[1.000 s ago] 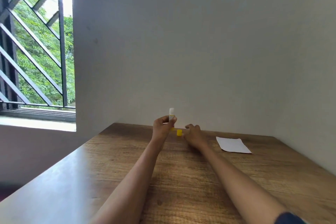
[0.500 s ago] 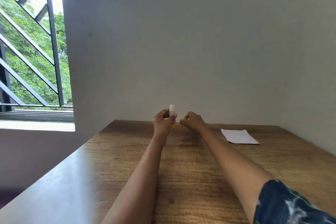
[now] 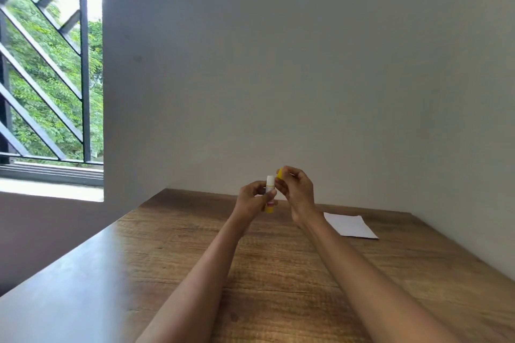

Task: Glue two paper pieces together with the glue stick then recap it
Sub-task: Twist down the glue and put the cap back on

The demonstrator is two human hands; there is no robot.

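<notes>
- Head view: the glue stick [image 3: 269, 194] stands upright just right of frame centre, held above the wooden surface [image 3: 278, 264]. Its tip is white and bare, the lower body yellow with a red band.
- The left hand [image 3: 252, 199] has its fingers curled closed around the stick's barrel.
- The right hand [image 3: 296, 189] pinches the yellow cap [image 3: 279, 173] between thumb and fingers, just above and right of the tip, not yet on it.
- The white paper [image 3: 349, 225] lies flat on the surface, to the right of the hands.
- Half a second ago both hands were lower, near the surface; a second ago the cap lay on it.
</notes>
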